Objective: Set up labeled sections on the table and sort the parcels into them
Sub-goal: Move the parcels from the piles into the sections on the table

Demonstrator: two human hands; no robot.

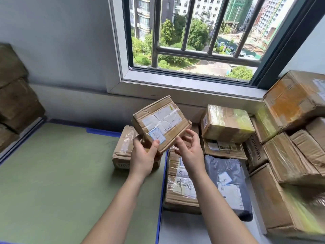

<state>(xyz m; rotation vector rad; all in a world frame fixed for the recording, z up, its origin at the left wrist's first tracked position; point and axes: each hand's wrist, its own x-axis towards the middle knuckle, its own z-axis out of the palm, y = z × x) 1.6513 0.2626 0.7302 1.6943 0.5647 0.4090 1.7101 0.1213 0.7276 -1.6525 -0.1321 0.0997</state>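
A small taped cardboard parcel (161,123) with a white shipping label and a small blue-edged sticker is held up, tilted, over the table's right edge. My left hand (144,155) grips its lower left corner, thumb on the blue sticker. My right hand (190,150) is at its lower right edge with fingers spread and loosely bent, fingertips touching or just off the box. Another brown parcel (123,150) lies on the green table (61,173) under my left hand.
To the right lie a flat brown parcel (179,184), a grey poly bag (228,184), a taped box (226,124) and a stack of large cartons (290,138). More cartons (15,95) stand at far left. A barred window (193,41) is ahead.
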